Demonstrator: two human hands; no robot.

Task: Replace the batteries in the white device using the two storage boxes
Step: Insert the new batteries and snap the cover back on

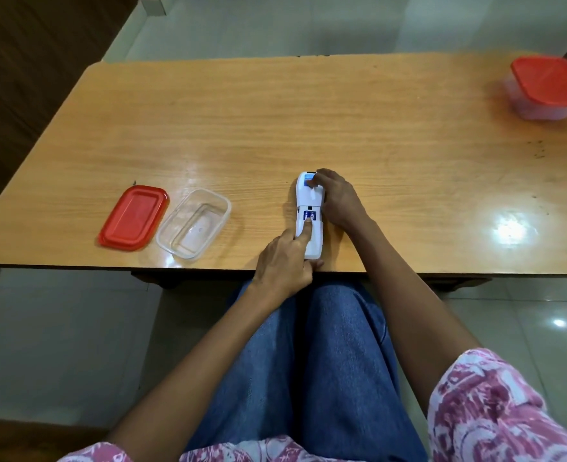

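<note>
The white device (310, 208) lies lengthwise near the table's front edge, its back facing up. My right hand (337, 198) holds its far end, fingers curled over the top. My left hand (287, 261) grips the near end, its thumb pressing the blue label on the back cover. To the left stands an open clear storage box (193, 225) with nothing visible inside, and its red lid (133, 216) lies flat beside it. A second clear storage box with a red lid on (549, 86) stands at the table's far right corner.
The wooden table (275, 128) has a glossy top with light glare at the right. Its front edge runs just above my knees in blue jeans. Tiled floor surrounds the table.
</note>
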